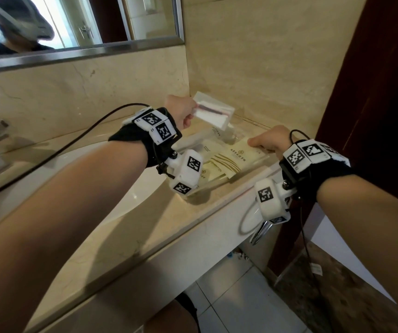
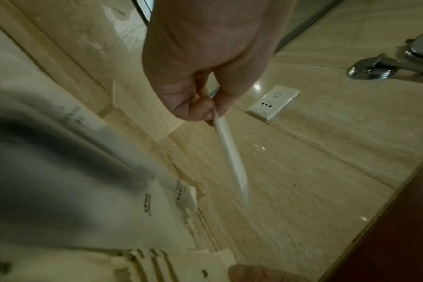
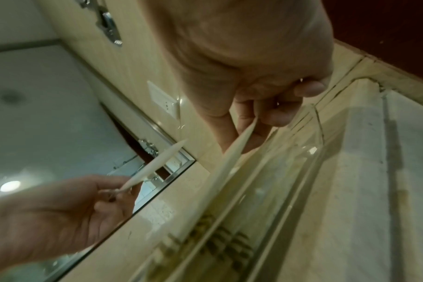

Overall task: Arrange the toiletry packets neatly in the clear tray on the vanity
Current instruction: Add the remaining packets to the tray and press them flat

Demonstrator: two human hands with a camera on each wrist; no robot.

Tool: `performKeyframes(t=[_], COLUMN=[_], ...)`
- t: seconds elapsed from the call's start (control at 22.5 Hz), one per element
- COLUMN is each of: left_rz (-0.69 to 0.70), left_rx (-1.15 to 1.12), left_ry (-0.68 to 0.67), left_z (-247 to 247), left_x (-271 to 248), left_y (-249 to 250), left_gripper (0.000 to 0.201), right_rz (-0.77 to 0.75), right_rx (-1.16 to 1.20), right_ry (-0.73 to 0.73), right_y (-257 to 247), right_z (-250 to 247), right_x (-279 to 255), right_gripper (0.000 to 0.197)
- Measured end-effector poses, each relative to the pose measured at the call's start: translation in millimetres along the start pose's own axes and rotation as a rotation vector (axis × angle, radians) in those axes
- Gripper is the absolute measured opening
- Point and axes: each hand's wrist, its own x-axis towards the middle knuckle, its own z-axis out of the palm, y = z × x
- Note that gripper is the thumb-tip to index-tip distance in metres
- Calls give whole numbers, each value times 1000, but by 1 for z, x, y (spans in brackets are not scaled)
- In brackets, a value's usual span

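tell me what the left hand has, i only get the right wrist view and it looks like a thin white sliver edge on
Observer: The left hand pinches a flat white packet with a dark stripe across its face, held above the clear tray.
Operator: does the tray have other packets besides the one my right hand pinches
Observer: Yes, several cream packets lie overlapping in it, one with gold stripes.
Operator: where does the tray sit
Observer: On the vanity top, right of the sink basin, in the corner by the wall.
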Motion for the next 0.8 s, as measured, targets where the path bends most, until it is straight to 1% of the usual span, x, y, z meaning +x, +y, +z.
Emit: performKeyframes(t=[0.09,0.13,0.22,0.27,0.4,0.45,0.49,0.53,0.58,0.62,0.71,0.8], left_rz=[-6,-10,-19,-33,-100,-111,-108,-97,-86,-79,-99,-115], left_rx=[-30,-41,-58,-54,-15,-10,2,8,28,53,132,268], left_ry=[-22,-32,-74,-117,-252,-278,-292,-296,-303,-321,-368,-394], left_z=[0,1,4,6,14,18,22,27,32,36,40,39], left_x=[0,0,0,-1,-6,-7,-6,-4,-2,-2,-3,-1], left_y=[-2,-3,-6,-7,-10,-11,-12,-13,-12,-12,-12,-12], left_gripper=[27,26,24,23,13,19,28,34,35,30,15,8], right_rz=[-39,-51,-44,-40,-66,-90,-99,-110,-123,-147,-156,-122], right_rx=[-143,-192,-245,-240,-64,6,72,134,155,137,44,-70], right_ry=[7,7,17,40,90,84,55,28,12,16,50,36], right_y=[-2,-3,-3,-3,-7,-9,-11,-13,-16,-18,-21,-22], right_z=[4,6,6,6,-1,-4,-6,-8,-10,-11,-12,-12], right_x=[-1,-2,-4,-5,-2,-1,1,5,11,16,27,36], right_gripper=[25,21,26,25,19,16,21,32,38,39,33,19])
